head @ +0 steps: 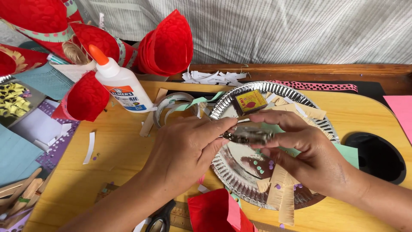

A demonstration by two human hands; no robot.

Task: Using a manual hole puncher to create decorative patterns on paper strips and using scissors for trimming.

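My left hand (189,146) and my right hand (307,148) meet over a silver foil plate (274,90) on the yellow wooden table. Between their fingertips they hold a small crumpled silvery bundle (249,135), pinched at its left end by my left hand and held along its right side by my right hand. A yellow and red matchbox (249,102) lies in the plate just beyond the bundle. Fringed tan paper strips (281,195) and small confetti dots lie in the plate under my right hand.
A white glue bottle with an orange cap (120,83) stands at the left beside red paper cones (167,43). A clear tape roll (174,107) lies beside the plate. Scissors (161,219), a ruler and red paper (214,212) lie at the front edge. A round black hole (377,157) is at the right.
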